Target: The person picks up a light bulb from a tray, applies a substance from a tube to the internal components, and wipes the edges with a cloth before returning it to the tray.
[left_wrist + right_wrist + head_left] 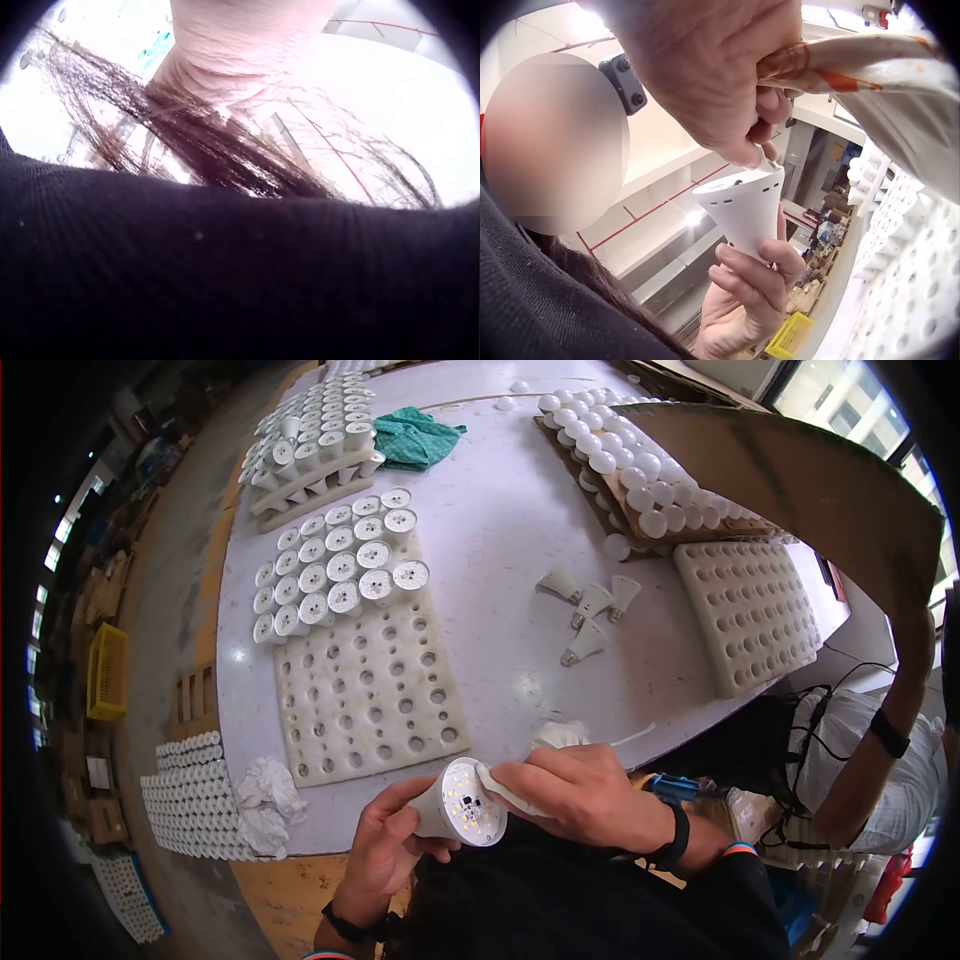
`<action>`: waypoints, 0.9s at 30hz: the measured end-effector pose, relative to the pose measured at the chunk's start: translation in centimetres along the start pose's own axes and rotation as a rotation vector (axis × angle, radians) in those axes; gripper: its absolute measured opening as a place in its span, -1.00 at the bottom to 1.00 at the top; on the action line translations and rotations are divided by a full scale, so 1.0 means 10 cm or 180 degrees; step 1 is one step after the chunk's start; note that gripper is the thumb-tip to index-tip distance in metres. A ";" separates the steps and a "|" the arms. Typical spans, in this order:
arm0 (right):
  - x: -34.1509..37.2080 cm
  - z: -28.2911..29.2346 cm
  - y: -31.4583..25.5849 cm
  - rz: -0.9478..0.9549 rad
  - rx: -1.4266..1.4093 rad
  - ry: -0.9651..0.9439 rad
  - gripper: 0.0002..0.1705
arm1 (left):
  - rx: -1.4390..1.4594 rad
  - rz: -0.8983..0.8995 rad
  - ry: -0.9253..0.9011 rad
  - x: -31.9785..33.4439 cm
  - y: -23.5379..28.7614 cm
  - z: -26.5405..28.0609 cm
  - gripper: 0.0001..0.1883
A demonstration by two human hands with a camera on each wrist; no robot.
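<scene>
My left hand grips a white LED bulb base around its narrow lower part, with the round LED board facing up towards me. Between the fingers of my right hand is a soft white sheet, stained orange in the right wrist view. I cannot tell whether this sheet is cloth or plastic. Its tip meets the rim of the bulb base. In the left wrist view, hair and a dark sleeve hide the hand's work; only the wrist area shows.
Beyond the left hand lies a foam tray, its far part filled with bulb bases. Several loose bases lie mid-table. White bulb covers and another holed tray stand right. Another person's arm is at the right.
</scene>
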State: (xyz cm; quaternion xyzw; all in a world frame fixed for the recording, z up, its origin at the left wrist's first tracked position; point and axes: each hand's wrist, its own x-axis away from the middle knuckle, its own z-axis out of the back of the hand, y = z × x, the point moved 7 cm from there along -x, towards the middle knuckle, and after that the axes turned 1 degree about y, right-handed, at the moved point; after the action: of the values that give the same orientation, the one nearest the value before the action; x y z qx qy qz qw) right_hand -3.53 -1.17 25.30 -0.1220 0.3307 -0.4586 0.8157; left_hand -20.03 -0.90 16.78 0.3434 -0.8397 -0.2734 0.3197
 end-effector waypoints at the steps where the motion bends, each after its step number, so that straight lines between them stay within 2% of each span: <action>1: 0.00 -0.01 0.00 -0.0003 0.0000 -0.0004 -0.64 | -0.0010 -0.0162 -0.0036 0.00 0.03 0.00 -0.51; 4: 0.01 -0.02 0.01 -0.0021 -0.0064 0.0031 -0.63 | -0.0156 -0.0331 0.0138 0.04 0.08 -0.01 -0.54; 8: 0.02 -0.03 0.03 -0.0095 -0.0115 -0.0033 -0.63 | -0.0219 -0.0511 0.0082 0.04 0.13 -0.02 -0.57; 10: 0.03 -0.04 0.04 -0.0127 -0.0123 -0.0089 -0.64 | -0.0414 -0.0889 -0.0054 0.05 0.20 -0.04 -0.63; 16: 0.02 -0.06 0.05 -0.0166 -0.0223 -0.0101 -0.68 | -0.0501 -0.0935 0.0107 0.05 0.23 -0.01 -0.75; 23: 0.03 -0.08 0.07 -0.0293 -0.0524 -0.0225 -0.73 | -0.0664 -0.0932 0.0263 0.04 0.26 0.03 -0.80; 27: 0.05 -0.06 0.14 -0.0545 -0.0857 -0.0148 -0.76 | -0.0685 -0.1186 -0.0066 -0.03 0.24 -0.01 -0.80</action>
State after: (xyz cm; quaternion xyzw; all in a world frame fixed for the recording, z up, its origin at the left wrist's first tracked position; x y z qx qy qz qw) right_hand -2.78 -0.74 23.94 -0.2686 0.3586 -0.4751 0.7573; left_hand -20.77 0.78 18.38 0.4538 -0.7309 -0.4193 0.2899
